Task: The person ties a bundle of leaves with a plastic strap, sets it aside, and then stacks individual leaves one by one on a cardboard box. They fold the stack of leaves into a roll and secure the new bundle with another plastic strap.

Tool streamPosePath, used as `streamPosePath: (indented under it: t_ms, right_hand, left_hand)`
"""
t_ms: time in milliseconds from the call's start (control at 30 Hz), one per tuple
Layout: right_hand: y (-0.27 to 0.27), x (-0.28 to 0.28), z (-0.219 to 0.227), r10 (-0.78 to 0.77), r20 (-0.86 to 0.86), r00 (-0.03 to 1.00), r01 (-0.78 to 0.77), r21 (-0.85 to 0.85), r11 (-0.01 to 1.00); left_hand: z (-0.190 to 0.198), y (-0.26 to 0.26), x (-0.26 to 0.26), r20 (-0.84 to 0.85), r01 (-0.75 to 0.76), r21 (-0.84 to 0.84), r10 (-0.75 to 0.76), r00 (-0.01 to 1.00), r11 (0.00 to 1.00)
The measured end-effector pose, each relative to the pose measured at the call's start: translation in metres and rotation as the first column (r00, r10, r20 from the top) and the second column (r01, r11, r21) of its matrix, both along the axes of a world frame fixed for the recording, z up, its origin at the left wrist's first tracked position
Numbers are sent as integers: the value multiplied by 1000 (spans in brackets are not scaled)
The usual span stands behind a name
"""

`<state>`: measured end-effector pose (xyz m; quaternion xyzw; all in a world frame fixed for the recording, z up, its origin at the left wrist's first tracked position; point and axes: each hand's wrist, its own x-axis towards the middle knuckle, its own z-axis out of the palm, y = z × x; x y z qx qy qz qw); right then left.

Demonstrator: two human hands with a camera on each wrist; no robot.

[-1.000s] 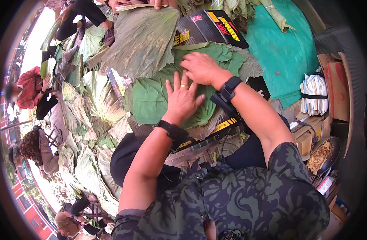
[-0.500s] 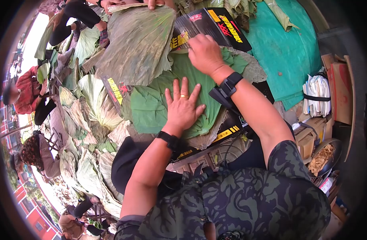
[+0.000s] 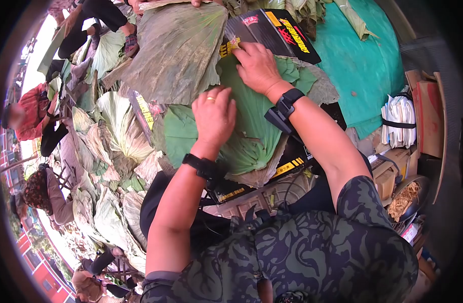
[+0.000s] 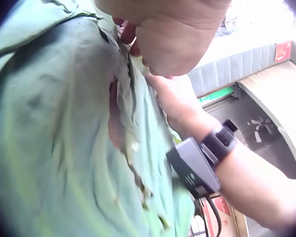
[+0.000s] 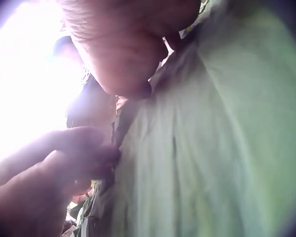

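A large green lotus leaf [image 3: 254,146] with radiating veins lies spread in front of the person, on other leaves. The right hand [image 3: 257,66] is at its far edge, fingers bent and pinching the leaf there. To the left and nearer, the left hand [image 3: 214,115], a ring on one finger, has its fingers curled at the leaf, beside a hanging drier brownish lotus leaf [image 3: 178,55]. From the left wrist, a ragged slit [image 4: 116,116] shows in the green leaf. Both hands meet the leaf's edge in the right wrist view, where the left hand [image 5: 54,168] appears blurred.
Another person's fingers [image 3: 196,3] hold the brownish leaf at the top. Black printed cardboard [image 3: 271,33] lies under the leaves. A green sheet [image 3: 360,65] and a strapped paper bundle [image 3: 398,121] are on the right. Several people sit at left among dried leaves [image 3: 123,131].
The right hand has shifted to the leaf's far edge. The left hand, flat with spread fingers half a second ago, has moved up and left and curled its fingers.
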<state>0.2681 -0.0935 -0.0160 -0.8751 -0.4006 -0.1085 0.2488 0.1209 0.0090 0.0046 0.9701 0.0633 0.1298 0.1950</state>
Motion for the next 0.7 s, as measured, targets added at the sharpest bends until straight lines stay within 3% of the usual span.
streamPosePath:
  t_ms: [67,133,233,267,300,367,400,467,500,533,567,600,633,667,700]
  right_hand:
    - [-5,-1,-3,-34,50,998,33,28,999]
    - [-11,1,-8,-32,49,998,32,-15,999]
    - [-15,0,-19,-44,111,993,44,4,999]
    - [-16,1,-21,-47,109,993,47,4,999]
    - [-16,1,-22,-46,82,996,45,12,999]
    - [-17,0,-21,-42,58,997,41,24,999]
    - [-17,1,-19,-40,22,999,40,12,999]
    - [-17,1,-14,-39,-8,999,39,12,999]
    - [-19,0,-10,-66,22,998,65,27,997]
    - [-20,-3,-6,-91,53,994,89,42,995]
    - [-22,-6,-2,-87,61,994,84,49,995]
    - [-26,-11,6,-94,56,994,90,82,993]
    - [-29,-17,13,-103,52,993,96,114,989]
    - [-31,-24,19,-100,58,993,90,151,984]
    - [-35,-30,23,-101,71,992,90,153,984]
  left_hand:
    - [-4,6,9,7,-30,23,30,1000,999]
    - [-1,6,15,-252,-135,143,168,953,980]
    - [-19,0,9,-205,-194,277,255,945,941]
    - [-28,0,7,-42,-225,328,252,967,918]
    - [-28,0,7,-44,-222,327,249,967,919]
    - [-26,2,4,-16,-231,186,238,971,955]
    - [-22,2,1,-10,-233,191,239,971,953]
    - [-12,4,-6,83,-207,-31,208,975,978]
    - [-8,4,-6,90,-208,-23,209,974,978]
    - [-4,1,-5,122,-305,-168,327,937,937]
    - [1,-2,-4,138,-384,-315,442,886,868]
    - [18,-5,4,98,-329,-608,479,872,722]
    - [22,-5,11,109,-323,-609,480,871,724]
    - [26,-5,21,-7,-153,-963,549,836,221]
    - [30,-5,31,-144,79,-924,531,835,-374]
